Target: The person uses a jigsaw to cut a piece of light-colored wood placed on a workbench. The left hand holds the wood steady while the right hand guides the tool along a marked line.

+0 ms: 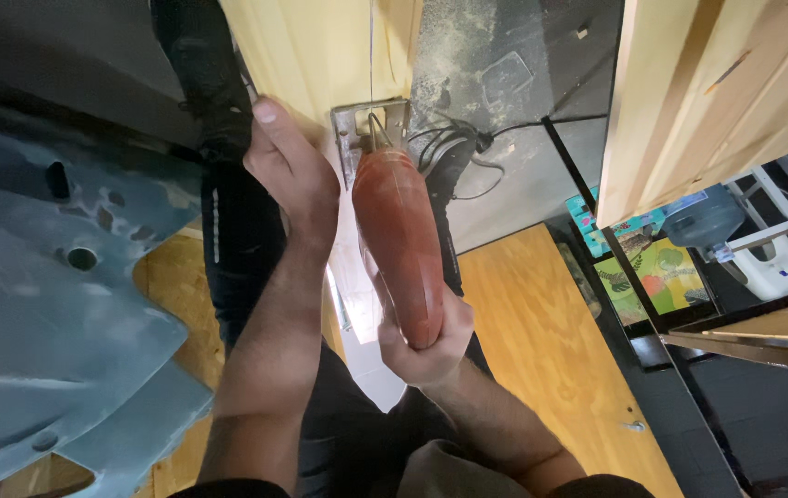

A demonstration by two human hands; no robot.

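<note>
Jigsaw (399, 244) sits with its base plate on the pale board (320, 46), blade end at the board. Right hand (426, 341) wraps the tool's near end. Left hand (288, 175) lies flat on the board, just left of the tool. Power cord (468, 148) on the floor right of the plate. Second board (717, 101) well right.

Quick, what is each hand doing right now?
Left hand: flat, pressing on the pale wooden board.
Right hand: closed around the red jigsaw.

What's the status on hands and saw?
Right hand gripping red jigsaw, shoe on pale wood board. Left hand pressing board edge beside it. Power cord coiled just beyond.
</note>
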